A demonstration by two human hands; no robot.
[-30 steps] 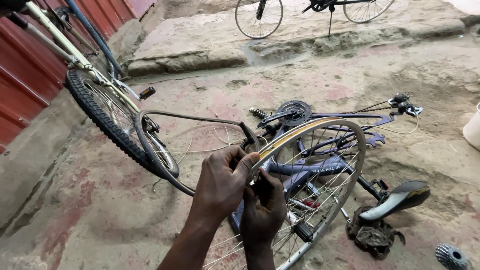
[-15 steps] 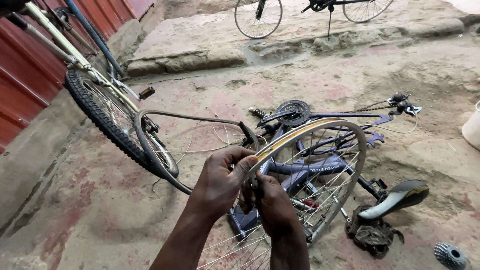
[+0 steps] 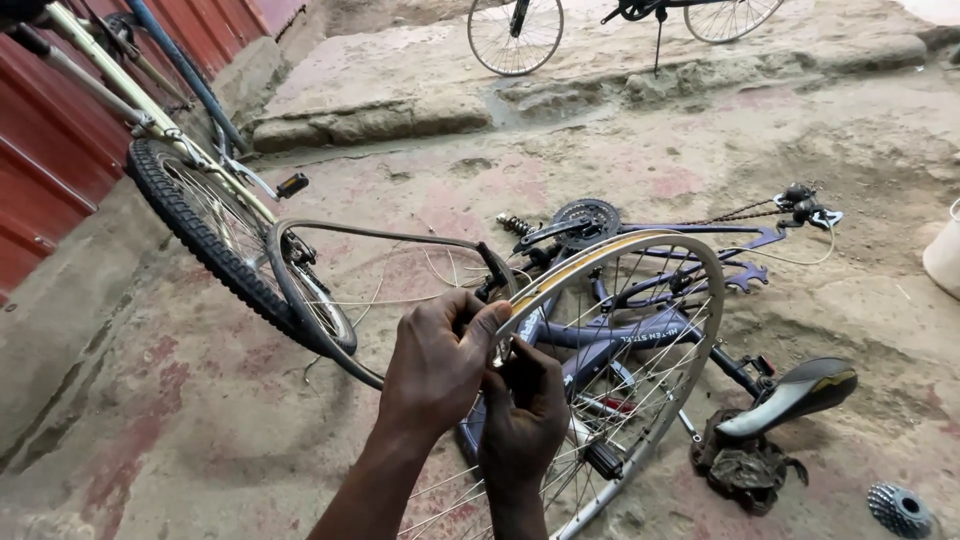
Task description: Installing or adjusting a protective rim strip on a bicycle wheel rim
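A silver bicycle wheel rim [image 3: 690, 330] with a yellow strip along its bed stands upright in front of me, spokes in place. My left hand [image 3: 440, 365] grips the rim's near edge from the left, thumb over the top. Just below it, my right hand [image 3: 522, 415] is closed on the same stretch of rim with its fingers among the spokes. A thin black tyre [image 3: 300, 290] hangs off the rim and loops out to the left. The wheel belongs to a blue bicycle frame [image 3: 640, 330] lying on the dirt ground.
A bicycle with a knobby tyre [image 3: 195, 230] leans on the red corrugated wall at left. Another bicycle [image 3: 515, 35] stands on the raised concrete at the top. A black saddle [image 3: 795, 392], a rag [image 3: 745, 465], a sprocket cluster [image 3: 900, 510] and a white bucket [image 3: 945, 255] lie at right.
Both hands stay on the same part of the rim. My right forearm swung a little to the right and came back; the wheel has barely moved.
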